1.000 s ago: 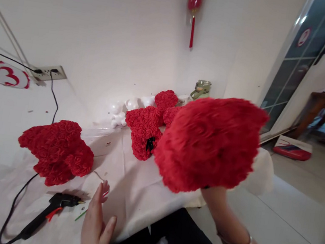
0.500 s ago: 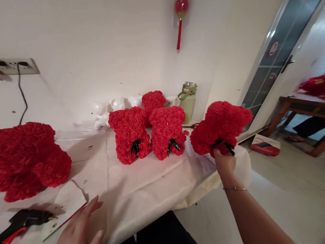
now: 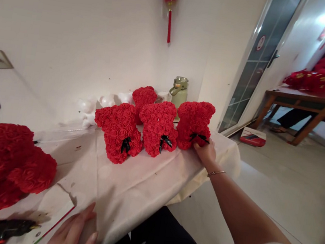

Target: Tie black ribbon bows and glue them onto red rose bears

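Observation:
My right hand (image 3: 206, 152) grips the lower part of a red rose bear (image 3: 195, 120) with a black ribbon bow, at the right end of the table. Directly left of it sit two more rose bears with black bows, a middle bear (image 3: 158, 127) and a left bear (image 3: 117, 129). Behind them shows part of another red rose figure (image 3: 144, 98). My left hand (image 3: 74, 231) rests near the table's front edge, fingers apart and holding nothing, beside a white board (image 3: 57, 204) with a red and green edge. A larger red rose bear (image 3: 5, 168) lies at the far left.
A black glue gun (image 3: 10, 229) lies at the front left. White foam shapes (image 3: 89, 109) and a green bottle (image 3: 179, 92) stand against the wall. A wooden table (image 3: 306, 100) with red items, a seated person's leg and a box (image 3: 252, 136) are at the right.
My right hand has moved the bear left and down, close beside the middle bear. The view has shifted somewhat to the right. My left hand stays near the board.

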The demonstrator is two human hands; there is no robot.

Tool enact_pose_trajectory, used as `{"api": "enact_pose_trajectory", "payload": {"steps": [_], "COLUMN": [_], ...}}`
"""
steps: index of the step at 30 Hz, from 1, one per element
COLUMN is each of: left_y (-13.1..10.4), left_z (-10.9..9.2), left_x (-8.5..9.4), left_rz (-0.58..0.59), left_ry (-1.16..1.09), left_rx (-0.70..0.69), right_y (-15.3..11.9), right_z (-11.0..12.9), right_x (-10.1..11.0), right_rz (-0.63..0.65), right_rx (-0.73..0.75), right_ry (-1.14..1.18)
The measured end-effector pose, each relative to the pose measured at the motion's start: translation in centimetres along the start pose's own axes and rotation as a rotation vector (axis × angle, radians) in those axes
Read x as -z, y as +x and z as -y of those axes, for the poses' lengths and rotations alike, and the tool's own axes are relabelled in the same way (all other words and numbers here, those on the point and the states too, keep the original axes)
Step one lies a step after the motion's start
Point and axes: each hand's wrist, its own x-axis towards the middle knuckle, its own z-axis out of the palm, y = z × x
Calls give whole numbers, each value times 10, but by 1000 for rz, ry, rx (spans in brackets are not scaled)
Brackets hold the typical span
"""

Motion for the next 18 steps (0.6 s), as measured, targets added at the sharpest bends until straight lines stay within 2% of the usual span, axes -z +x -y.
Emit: {"api": "enact_pose_trajectory", "payload": {"steps": [8,12,15,18], "left_y": [9,8,6,4], "left_z": [-6,-6,-6,-6], "left_x": [6,3,2,1], "left_rz": [-58,-62,-58,-46], "left_ry": [37,44,49,38], "left_rx": [-47,-54,-46,-39], "right_y": [-25,-55,-95,-143], "right_z": [-3,-5,1,22], "right_x": [13,22,25,23], "right_rz": [-48,-65,41,280], "right_rx": [-8,-57,-83,-87], "right_ry": [127,285,443,622]}}
